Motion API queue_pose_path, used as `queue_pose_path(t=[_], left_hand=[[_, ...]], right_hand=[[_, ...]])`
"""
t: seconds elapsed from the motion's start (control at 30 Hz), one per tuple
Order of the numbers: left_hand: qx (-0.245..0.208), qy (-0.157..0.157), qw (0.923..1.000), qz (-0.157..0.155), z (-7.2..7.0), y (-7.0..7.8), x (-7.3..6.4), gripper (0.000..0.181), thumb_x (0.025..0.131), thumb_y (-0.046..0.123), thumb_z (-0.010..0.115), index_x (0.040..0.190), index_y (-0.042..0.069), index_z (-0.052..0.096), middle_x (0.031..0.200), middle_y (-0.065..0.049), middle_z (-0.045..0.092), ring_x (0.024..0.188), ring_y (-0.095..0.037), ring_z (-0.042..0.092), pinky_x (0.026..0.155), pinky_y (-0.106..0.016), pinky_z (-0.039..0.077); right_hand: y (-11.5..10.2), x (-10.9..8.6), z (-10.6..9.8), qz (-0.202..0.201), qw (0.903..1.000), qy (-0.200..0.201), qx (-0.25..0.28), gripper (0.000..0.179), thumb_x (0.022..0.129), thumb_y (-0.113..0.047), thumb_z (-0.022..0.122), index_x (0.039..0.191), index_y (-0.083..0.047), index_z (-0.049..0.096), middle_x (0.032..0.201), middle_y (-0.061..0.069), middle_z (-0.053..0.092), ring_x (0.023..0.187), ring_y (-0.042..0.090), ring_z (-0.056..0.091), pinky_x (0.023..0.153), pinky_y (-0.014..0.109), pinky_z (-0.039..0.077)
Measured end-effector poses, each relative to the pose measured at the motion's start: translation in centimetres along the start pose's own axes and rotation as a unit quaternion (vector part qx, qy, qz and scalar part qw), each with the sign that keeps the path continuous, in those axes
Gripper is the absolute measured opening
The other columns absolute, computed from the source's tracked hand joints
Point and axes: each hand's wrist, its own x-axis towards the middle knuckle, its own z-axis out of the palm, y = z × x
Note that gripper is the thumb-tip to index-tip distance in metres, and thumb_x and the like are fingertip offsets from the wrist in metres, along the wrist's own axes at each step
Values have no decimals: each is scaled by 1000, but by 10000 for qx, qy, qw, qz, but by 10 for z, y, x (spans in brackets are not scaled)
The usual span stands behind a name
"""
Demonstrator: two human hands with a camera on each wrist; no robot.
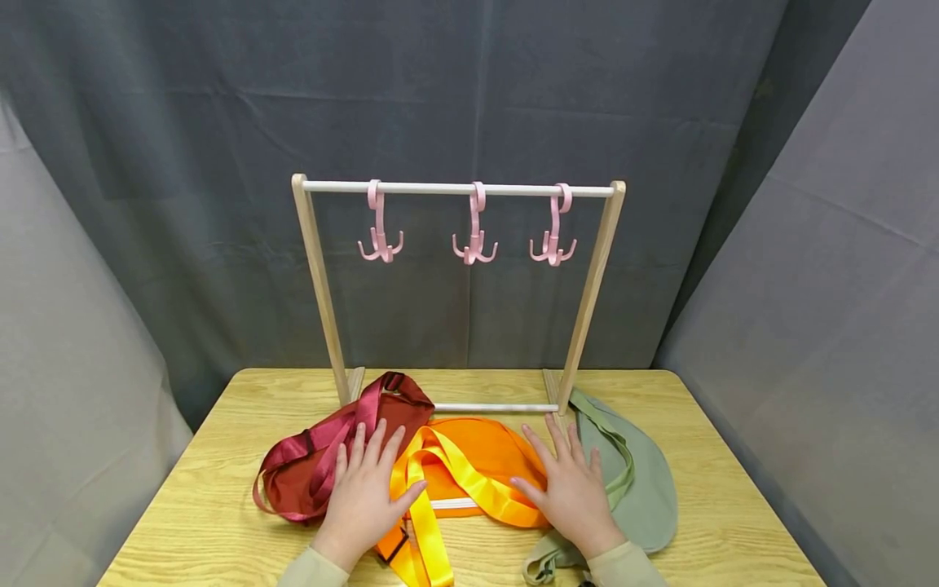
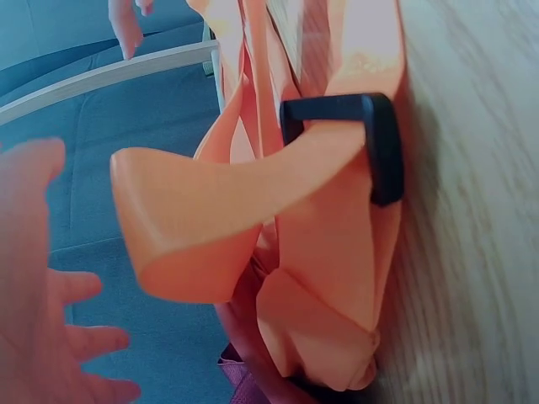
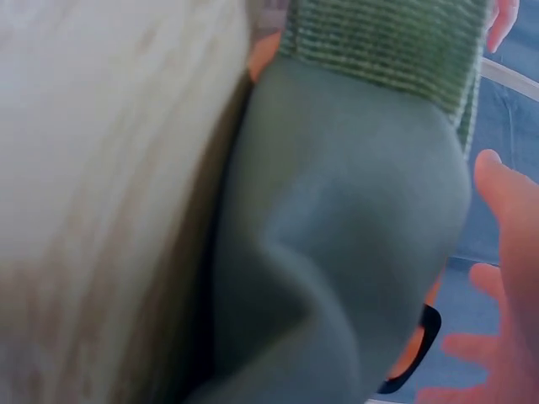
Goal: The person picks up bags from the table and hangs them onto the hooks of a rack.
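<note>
Left hand (image 1: 370, 489) and right hand (image 1: 572, 493) are spread wide, backs up, just above some soft bags. The orange bag (image 1: 480, 456) lies between them, about halfway between the table's (image 1: 734, 522) left and right edges. Its yellow strap (image 1: 429, 530) loops over it and has a black buckle (image 2: 385, 147). The red bag (image 1: 402, 414) is beside it, toward the left edge. The green bag (image 1: 645, 481) is toward the right edge. Near the back edge stands a wooden rack (image 1: 319, 277) with three pink hooks (image 1: 477, 232) on its top bar. Gray cloth (image 1: 220, 204) hangs behind.
</note>
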Motion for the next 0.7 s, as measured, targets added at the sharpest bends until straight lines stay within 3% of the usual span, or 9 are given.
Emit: queue_pose_path(t=[0.23,0.47,0.7], left_hand=[[-99,513,9986,4,0,0,-1,75,92,52,72,152,15,48,153,-15,48,143,-41,42,115,-64,36],[-112,1056,9939,288,-3,0,-2,63,94,42,73,145,11,55,139,-12,58,128,-32,54,107,-54,46],[-216,1114,9931,306,-6,1,-3,57,95,38,73,142,10,57,133,-10,60,122,-31,56,104,-52,48]], right_hand=[[0,1,2,-382,9975,582,95,74,89,-57,75,153,-28,49,145,17,54,127,39,58,104,68,43],[-2,2,2,-542,9944,884,201,71,87,-50,80,147,-22,54,130,14,60,112,37,63,98,60,49],[-2,1,2,-560,9928,1032,236,70,86,-48,82,145,-20,56,124,11,61,106,34,65,94,59,50]])
